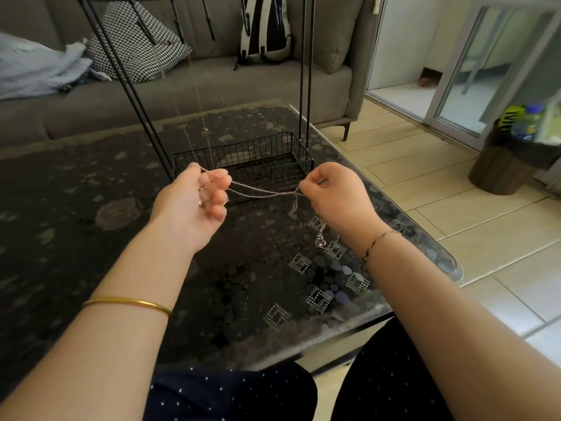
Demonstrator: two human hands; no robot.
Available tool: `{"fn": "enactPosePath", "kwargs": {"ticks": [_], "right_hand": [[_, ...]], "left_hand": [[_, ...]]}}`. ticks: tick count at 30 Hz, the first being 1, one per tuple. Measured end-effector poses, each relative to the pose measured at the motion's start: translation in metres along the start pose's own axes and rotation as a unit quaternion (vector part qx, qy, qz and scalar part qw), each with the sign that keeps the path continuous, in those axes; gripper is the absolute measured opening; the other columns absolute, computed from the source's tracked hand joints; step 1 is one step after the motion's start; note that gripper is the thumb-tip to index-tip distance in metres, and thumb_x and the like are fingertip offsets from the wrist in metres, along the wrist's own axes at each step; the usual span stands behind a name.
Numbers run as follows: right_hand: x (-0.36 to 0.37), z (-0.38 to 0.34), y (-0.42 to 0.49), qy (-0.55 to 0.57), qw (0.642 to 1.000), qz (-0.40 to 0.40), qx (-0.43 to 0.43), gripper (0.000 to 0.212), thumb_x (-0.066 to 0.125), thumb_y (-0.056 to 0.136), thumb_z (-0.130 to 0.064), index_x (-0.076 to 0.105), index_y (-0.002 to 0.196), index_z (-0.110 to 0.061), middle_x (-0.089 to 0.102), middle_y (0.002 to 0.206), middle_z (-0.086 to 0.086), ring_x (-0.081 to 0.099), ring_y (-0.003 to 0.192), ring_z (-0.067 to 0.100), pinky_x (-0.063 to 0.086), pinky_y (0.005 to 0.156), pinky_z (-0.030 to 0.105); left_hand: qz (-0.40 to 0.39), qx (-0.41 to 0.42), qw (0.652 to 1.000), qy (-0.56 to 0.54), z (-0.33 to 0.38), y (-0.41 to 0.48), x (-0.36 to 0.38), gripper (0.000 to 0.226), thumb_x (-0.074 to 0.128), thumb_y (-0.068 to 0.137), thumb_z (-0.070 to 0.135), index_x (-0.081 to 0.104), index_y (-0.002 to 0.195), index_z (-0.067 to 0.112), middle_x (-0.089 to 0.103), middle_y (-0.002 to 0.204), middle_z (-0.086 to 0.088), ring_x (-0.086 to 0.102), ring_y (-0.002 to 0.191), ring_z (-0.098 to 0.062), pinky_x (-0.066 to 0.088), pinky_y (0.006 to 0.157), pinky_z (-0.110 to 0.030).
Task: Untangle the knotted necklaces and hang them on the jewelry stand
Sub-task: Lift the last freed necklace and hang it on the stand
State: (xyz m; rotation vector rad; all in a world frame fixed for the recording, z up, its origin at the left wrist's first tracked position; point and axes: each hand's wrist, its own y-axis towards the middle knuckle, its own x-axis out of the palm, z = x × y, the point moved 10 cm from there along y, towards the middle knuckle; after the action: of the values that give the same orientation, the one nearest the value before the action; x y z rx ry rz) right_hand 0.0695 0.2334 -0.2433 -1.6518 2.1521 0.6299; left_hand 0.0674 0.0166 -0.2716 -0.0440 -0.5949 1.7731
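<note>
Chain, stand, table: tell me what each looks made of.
Chain: thin silvery metal, polished; its twisted links glint.
Stand: black metal rod and wire, matte, probably painted; thin straight rods and a wire grid at the base.
Table: glossy top, likely glass over a dark pebble pattern; it reflects light and its rounded edge looks clear.

A grey sofa [212, 83] spans ten to one o'clock, bearing a blanket [36, 65], patterned cushion [133, 44] and backpack [265, 28]. Beige tiles cover the floor [440, 189] at three; a daylit glass door [461, 86] and bin [498, 171] stand at two.
</note>
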Motion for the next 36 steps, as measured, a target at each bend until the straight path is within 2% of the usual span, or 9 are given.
{"fn": "enactPosePath", "kwargs": {"ticks": [4, 10, 15, 20, 24, 27, 30, 34, 36], "right_hand": [[0.000, 0.007, 0.002, -0.014, 1.000, 0.000, 0.015, 0.012, 0.054, 0.091, -0.024, 0.057, 0.080, -0.018, 0.058, 0.069, -0.001, 0.053, 0.063, 0.019, 0.053, 0.070, 0.044], [-0.002, 0.013, 0.002, -0.019, 0.999, -0.006, 0.035, 0.016, 0.054, 0.091, -0.021, 0.062, 0.083, -0.011, 0.056, 0.062, 0.000, 0.048, 0.058, 0.018, 0.050, 0.064, 0.040], [0.001, 0.003, -0.001, -0.003, 1.000, -0.029, 0.013, 0.024, 0.050, 0.094, -0.024, 0.065, 0.085, -0.009, 0.054, 0.059, 0.000, 0.043, 0.048, 0.013, 0.041, 0.057, 0.031], [0.013, -0.007, -0.006, -0.020, 0.996, -0.087, -0.008, 0.030, 0.048, 0.096, -0.031, 0.067, 0.077, -0.016, 0.060, 0.060, -0.001, 0.044, 0.041, 0.004, 0.042, 0.051, 0.023], [0.044, -0.001, -0.019, -0.098, 0.972, -0.215, 0.008, 0.031, 0.049, 0.095, -0.033, 0.068, 0.078, -0.016, 0.068, 0.076, 0.009, 0.055, 0.056, 0.013, 0.047, 0.060, 0.025], [0.061, 0.000, -0.028, -0.189, 0.939, -0.287, -0.008, 0.026, 0.051, 0.094, -0.030, 0.070, 0.098, -0.013, 0.066, 0.083, 0.006, 0.057, 0.070, 0.013, 0.045, 0.064, 0.022], [0.065, 0.003, -0.025, -0.258, 0.925, -0.280, -0.011, 0.026, 0.049, 0.094, -0.021, 0.067, 0.112, -0.013, 0.065, 0.109, 0.004, 0.059, 0.102, 0.021, 0.047, 0.088, 0.030], [0.049, -0.013, -0.009, -0.074, 0.986, -0.148, 0.011, 0.032, 0.048, 0.089, -0.011, 0.060, 0.118, -0.014, 0.062, 0.103, 0.002, 0.059, 0.090, 0.019, 0.050, 0.079, 0.032], [0.062, -0.021, -0.014, 0.089, 0.975, -0.202, 0.039, 0.035, 0.052, 0.083, -0.005, 0.057, 0.116, -0.014, 0.062, 0.097, 0.010, 0.055, 0.083, 0.015, 0.045, 0.071, 0.028]], "left_hand": [[0.028, 0.005, 0.998, -0.048, 0.004, -0.001, -0.005, 0.047, 0.039, 0.099, 0.049, 0.065, 0.102, 0.011, 0.074, 0.096, -0.002, 0.069, 0.072, -0.006, 0.049, 0.052, -0.017], [0.054, 0.039, 0.997, -0.024, 0.012, -0.001, -0.011, 0.050, 0.039, 0.098, 0.051, 0.063, 0.114, 0.011, 0.071, 0.104, -0.001, 0.067, 0.092, -0.012, 0.052, 0.067, -0.024], [0.005, 0.088, 0.986, 0.139, 0.014, -0.002, 0.004, 0.024, 0.052, 0.097, 0.031, 0.069, 0.102, 0.014, 0.074, 0.095, 0.002, 0.067, 0.090, -0.009, 0.051, 0.067, -0.023], [-0.037, 0.211, 0.929, 0.302, 0.027, -0.013, 0.026, 0.021, 0.051, 0.095, 0.004, 0.069, 0.100, 0.013, 0.071, 0.095, 0.001, 0.065, 0.086, -0.008, 0.053, 0.069, -0.021], [-0.034, 0.238, 0.910, 0.339, 0.030, -0.017, 0.028, 0.015, 0.060, 0.092, 0.029, 0.070, 0.084, 0.024, 0.072, 0.091, 0.008, 0.064, 0.083, -0.003, 0.044, 0.068, -0.020], [-0.027, 0.212, 0.926, 0.311, 0.027, -0.014, 0.024, 0.023, 0.060, 0.090, 0.043, 0.071, 0.080, 0.025, 0.073, 0.087, 0.009, 0.065, 0.079, -0.005, 0.043, 0.071, -0.023], [-0.043, 0.189, 0.935, 0.296, 0.024, -0.013, 0.025, 0.024, 0.063, 0.088, 0.044, 0.073, 0.080, 0.023, 0.074, 0.087, 0.008, 0.062, 0.069, -0.007, 0.052, 0.078, -0.031], [-0.099, 0.172, 0.937, 0.288, 0.020, -0.020, 0.037, 0.021, 0.065, 0.088, 0.038, 0.074, 0.083, 0.020, 0.075, 0.093, 0.000, 0.054, 0.061, -0.007, 0.054, 0.073, -0.031], [-0.126, 0.178, 0.933, 0.285, 0.020, -0.025, 0.043, 0.023, 0.065, 0.087, 0.038, 0.076, 0.079, 0.019, 0.074, 0.096, -0.009, 0.051, 0.056, -0.006, 0.050, 0.072, -0.032]]}}
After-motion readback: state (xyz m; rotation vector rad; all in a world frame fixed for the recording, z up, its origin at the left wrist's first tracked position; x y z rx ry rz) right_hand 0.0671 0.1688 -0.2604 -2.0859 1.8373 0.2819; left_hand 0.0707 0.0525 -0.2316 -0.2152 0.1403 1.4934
